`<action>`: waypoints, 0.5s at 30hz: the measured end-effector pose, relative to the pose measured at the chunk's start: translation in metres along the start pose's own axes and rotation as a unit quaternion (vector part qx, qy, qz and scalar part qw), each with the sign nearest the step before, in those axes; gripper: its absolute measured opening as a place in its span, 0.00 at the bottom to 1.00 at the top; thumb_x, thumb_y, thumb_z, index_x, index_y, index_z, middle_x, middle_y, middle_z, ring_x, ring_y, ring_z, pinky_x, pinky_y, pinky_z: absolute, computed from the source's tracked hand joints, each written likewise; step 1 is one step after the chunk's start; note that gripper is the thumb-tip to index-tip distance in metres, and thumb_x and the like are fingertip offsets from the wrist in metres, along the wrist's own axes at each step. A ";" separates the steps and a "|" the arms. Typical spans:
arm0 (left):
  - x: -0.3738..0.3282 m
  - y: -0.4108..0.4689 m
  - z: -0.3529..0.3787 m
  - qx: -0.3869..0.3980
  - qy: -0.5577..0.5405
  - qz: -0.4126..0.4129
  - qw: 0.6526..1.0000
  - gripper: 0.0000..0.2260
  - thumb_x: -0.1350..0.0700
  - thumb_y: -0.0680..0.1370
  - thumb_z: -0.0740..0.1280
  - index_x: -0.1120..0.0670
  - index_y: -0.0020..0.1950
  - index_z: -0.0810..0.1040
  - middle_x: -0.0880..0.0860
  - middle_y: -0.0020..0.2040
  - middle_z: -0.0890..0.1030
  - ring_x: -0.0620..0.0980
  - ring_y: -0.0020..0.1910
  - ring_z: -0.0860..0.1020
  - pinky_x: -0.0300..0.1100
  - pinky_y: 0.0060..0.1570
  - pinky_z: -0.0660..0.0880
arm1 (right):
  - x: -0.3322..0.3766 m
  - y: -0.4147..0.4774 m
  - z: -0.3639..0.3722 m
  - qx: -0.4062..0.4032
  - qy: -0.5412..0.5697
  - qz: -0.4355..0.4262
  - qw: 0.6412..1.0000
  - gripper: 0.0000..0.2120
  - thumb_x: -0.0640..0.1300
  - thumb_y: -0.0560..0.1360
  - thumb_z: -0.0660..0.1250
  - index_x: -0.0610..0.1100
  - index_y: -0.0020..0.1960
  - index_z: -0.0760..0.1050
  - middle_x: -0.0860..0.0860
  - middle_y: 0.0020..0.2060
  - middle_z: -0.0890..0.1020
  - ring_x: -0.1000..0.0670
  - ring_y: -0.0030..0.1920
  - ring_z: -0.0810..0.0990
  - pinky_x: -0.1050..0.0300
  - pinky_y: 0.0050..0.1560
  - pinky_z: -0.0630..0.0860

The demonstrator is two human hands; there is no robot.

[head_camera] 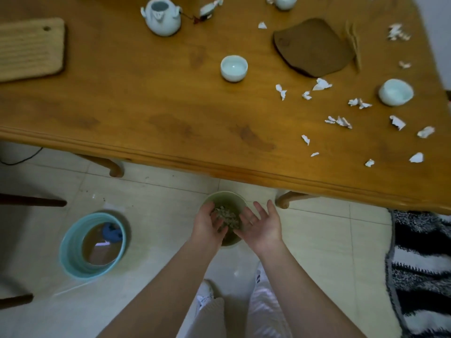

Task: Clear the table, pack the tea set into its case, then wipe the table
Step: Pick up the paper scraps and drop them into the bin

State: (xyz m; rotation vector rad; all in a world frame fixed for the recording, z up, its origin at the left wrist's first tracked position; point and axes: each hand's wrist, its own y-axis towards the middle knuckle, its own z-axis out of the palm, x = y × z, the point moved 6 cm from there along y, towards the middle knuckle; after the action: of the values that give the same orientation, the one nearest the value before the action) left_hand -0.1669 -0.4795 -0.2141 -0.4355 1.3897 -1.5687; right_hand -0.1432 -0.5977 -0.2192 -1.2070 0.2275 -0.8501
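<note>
A: So, where are the hands?

B: Both are low over a small pale green bin [234, 198] on the tiled floor, just in front of the table's near edge. The right hand [262, 225] is palm up, fingers spread and straight, holding nothing.

A: And the left hand [208, 224]?

B: Its fingers bend down into the bin, over a heap of greyish scraps [227, 217]. Whether they grip any of it, I cannot tell.

A: What about the tea set?

B: It is on the wooden table [170, 113]. A pale celadon teapot [162, 17] without its lid stands at the far side. One teacup [233, 68] sits upright near the middle, a second cup [395, 91] is by the right edge, and a third cup [285, 1] is cut off by the top of the frame.

A: Anything else up there?

B: A brown cloth [313, 50] lies between the middle cup and the right edge. Torn white paper bits [339, 121] are scattered across the right half. A slatted bamboo tray [29, 48] lies at the far left.

A: And on the floor?

B: A light blue bucket [70, 247] holding brown liquid stands left of the bin, well apart from it. A black-and-white striped rug [419, 264] lies at the right.
</note>
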 end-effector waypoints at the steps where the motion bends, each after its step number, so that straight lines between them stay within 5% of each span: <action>1: -0.003 -0.010 0.005 0.004 0.010 0.005 1.000 0.19 0.51 0.81 0.60 0.54 0.71 0.68 0.55 0.69 0.70 0.55 0.69 0.68 0.51 0.69 0.63 | 0.005 -0.009 0.003 0.002 0.002 -0.001 1.000 0.24 0.60 0.81 0.55 0.49 0.71 0.68 0.42 0.70 0.71 0.41 0.73 0.65 0.32 0.73 0.55; 8: -0.025 -0.074 0.035 0.020 0.106 0.033 0.994 0.09 0.56 0.82 0.61 0.58 0.59 0.74 0.57 0.60 0.78 0.55 0.61 0.75 0.50 0.63 0.70 | 0.030 -0.075 0.034 0.070 -0.078 -0.032 0.994 0.19 0.50 0.80 0.62 0.45 0.69 0.70 0.41 0.61 0.79 0.41 0.61 0.76 0.41 0.66 0.70; 15: -0.068 -0.118 0.091 0.018 0.282 0.217 0.934 0.07 0.60 0.81 0.62 0.52 0.55 0.77 0.53 0.51 0.80 0.50 0.51 0.79 0.46 0.53 0.77 | 0.098 -0.124 0.074 0.120 -0.140 -0.159 0.970 0.14 0.50 0.80 0.61 0.44 0.62 0.76 0.44 0.53 0.84 0.44 0.55 0.82 0.48 0.54 0.79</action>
State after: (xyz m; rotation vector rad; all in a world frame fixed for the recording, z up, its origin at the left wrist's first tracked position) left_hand -0.1126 -0.4880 -0.0602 0.3670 1.7327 -1.3907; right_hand -0.0898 -0.6227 -0.0551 -1.1330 -0.3006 -0.9410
